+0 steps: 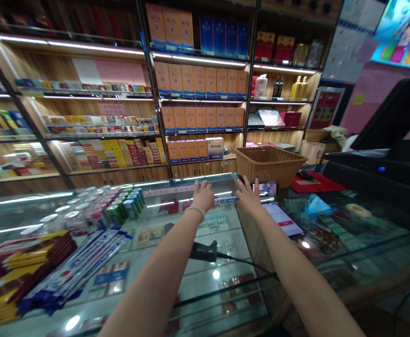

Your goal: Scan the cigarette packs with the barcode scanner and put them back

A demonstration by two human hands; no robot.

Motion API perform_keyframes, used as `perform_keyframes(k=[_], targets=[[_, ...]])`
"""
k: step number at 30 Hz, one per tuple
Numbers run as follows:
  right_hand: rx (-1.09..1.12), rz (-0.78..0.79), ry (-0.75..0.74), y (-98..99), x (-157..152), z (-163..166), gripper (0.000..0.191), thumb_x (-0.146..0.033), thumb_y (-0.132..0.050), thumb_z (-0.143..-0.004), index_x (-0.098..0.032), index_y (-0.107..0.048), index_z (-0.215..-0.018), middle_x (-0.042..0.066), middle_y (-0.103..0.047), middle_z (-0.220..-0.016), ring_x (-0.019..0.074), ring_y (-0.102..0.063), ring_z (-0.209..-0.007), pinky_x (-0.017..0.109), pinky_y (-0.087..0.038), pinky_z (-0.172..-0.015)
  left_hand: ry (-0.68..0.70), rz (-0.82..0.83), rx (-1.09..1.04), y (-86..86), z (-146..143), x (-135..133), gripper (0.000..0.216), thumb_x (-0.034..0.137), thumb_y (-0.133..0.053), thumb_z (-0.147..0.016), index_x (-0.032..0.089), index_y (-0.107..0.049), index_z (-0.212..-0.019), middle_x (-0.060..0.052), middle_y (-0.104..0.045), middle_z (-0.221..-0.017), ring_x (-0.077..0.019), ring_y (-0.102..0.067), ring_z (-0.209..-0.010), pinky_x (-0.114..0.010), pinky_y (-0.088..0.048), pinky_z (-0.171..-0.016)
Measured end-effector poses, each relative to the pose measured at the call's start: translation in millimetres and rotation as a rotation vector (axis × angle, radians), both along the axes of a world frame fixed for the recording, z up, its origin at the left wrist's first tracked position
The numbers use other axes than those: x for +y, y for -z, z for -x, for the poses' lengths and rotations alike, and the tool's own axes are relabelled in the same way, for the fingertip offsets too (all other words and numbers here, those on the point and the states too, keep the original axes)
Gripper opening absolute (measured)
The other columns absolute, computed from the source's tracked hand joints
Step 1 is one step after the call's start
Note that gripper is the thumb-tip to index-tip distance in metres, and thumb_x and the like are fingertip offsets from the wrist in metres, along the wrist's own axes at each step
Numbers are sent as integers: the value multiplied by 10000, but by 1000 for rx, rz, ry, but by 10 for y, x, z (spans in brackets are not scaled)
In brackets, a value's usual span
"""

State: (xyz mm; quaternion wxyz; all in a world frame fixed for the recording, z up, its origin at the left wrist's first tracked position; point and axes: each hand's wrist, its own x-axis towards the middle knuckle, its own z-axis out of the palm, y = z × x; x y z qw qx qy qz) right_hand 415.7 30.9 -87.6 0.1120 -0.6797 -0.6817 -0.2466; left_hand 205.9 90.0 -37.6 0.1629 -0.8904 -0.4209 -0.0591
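Over the far part of the glass counter [190,243] my left hand [204,197] reaches forward with its fingers spread. My right hand [249,195] is stretched out beside it, fingers apart, near the wooden divider. A narrow white-and-blue packet [226,201] lies crosswise between them, its ends close to both hands; whether they touch it I cannot tell. A small phone [266,189] with a lit screen is just right of my right hand. Below my left forearm rests a black handheld scanner [205,252], partly hidden by the arm, its cable running right.
Blue-and-white long packets [75,269], yellow-and-brown packs [22,276] and several small tubs [125,206] cover the counter's left. A larger phone [284,218], a wicker basket [269,164], a red mat [317,181] and a black monitor [390,117] stand right. Stocked shelves [201,100] line the wall.
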Motion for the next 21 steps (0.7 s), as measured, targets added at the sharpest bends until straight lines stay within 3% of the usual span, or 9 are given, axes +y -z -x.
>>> perform_keyframes(k=[6,11,21], targets=[[-12,5,-32,-88,-93,82,118,-220,-667,-895,-213,-762,-964,95,-372,-1658,381,-172,-1577,774,1,-1197,18,-31,13,-51,93,-74,271,234,-698,-833,335,-808,-1060,-84,-600,-1463,-373,-322,-1503,-687,-90,-1232],[-28,-74,-45,-221,-136,178,111,-218,-680,-878,-229,-765,-950,85,-407,-1640,375,-216,-1565,769,15,-1198,24,-62,-15,-201,260,-114,226,243,-719,-824,327,-813,-1013,-67,-610,-1452,-372,-333,-1495,-694,-81,-1230],[75,-184,-94,-601,-217,663,100,-280,-676,-905,-257,-768,-937,67,-426,-1629,373,-204,-1565,772,-14,-1186,8,-131,-105,-574,941,-219,164,249,-747,-807,337,-822,-923,-41,-589,-1493,-365,-327,-1494,-687,-96,-1227]])
